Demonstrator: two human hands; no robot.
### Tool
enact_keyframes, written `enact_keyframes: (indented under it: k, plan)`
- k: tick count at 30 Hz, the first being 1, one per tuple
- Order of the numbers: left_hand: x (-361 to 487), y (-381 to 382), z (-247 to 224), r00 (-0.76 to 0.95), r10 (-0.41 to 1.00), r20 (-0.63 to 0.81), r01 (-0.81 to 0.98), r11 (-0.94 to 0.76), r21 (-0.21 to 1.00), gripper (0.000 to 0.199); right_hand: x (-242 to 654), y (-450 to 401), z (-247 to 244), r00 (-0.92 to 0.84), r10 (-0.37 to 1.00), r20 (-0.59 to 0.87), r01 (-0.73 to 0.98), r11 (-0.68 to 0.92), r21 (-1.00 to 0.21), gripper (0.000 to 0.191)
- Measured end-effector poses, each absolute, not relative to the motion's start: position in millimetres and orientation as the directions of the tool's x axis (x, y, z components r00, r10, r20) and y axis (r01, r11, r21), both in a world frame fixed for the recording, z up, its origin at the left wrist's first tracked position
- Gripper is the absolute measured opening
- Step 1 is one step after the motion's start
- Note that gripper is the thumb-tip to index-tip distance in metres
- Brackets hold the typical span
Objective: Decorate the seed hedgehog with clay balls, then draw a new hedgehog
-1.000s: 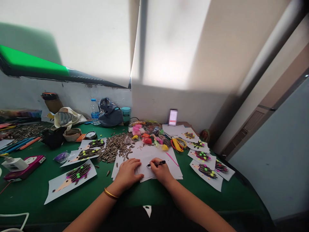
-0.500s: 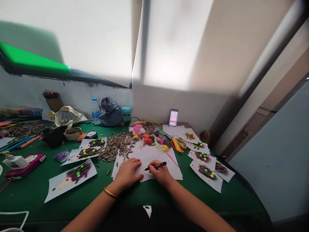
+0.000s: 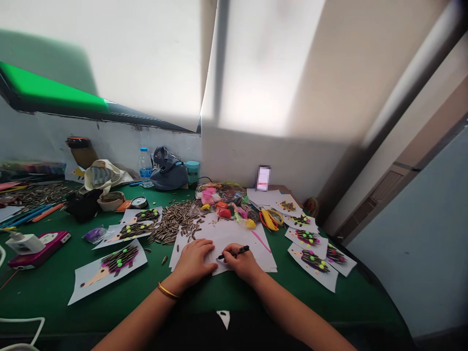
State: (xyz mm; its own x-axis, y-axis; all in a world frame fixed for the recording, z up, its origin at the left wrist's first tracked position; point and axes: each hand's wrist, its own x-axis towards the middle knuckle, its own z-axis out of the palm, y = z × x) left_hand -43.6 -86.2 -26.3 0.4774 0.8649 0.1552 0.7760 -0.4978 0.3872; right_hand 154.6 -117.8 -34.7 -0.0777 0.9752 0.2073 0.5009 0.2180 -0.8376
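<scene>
My right hand (image 3: pixel 238 261) grips a black pen (image 3: pixel 243 250), its tip down at the white paper (image 3: pixel 219 234) in front of me. Flat on the same paper, to the left of the pen tip, rests my left hand (image 3: pixel 195 261) with its fingers stretched out. Any line under the pen is too faint to make out. Beyond my left hand, a heap of striped sunflower seeds (image 3: pixel 177 222) spills onto the paper's edge. Packets of coloured clay (image 3: pixel 224 210) lie along the paper's far side, and a pink stroke (image 3: pixel 261 241) marks its right part.
Hedgehog pictures made with seeds and coloured dots lie at left (image 3: pixel 109 270) and right (image 3: pixel 312 268). Yellow-handled scissors (image 3: pixel 269 220) sit right of the clay. A phone (image 3: pixel 263 178), a water bottle (image 3: pixel 145 168) and a blue bag (image 3: pixel 168 170) stand along the wall.
My right hand and the pen have shifted slightly to the left, nearer my left thumb. The left hand stays in place on the paper.
</scene>
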Motion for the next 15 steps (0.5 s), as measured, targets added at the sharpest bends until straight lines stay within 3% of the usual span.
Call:
enact_keyframes:
  k: [15]
  plan:
    - [-44.0,-84.2,-27.1,0.476,0.865,0.16,0.772,-0.497,0.397,0.055,153.3,-119.2,-29.2,-0.03,0.981,0.189,0.539,0.175,-0.824,0.018]
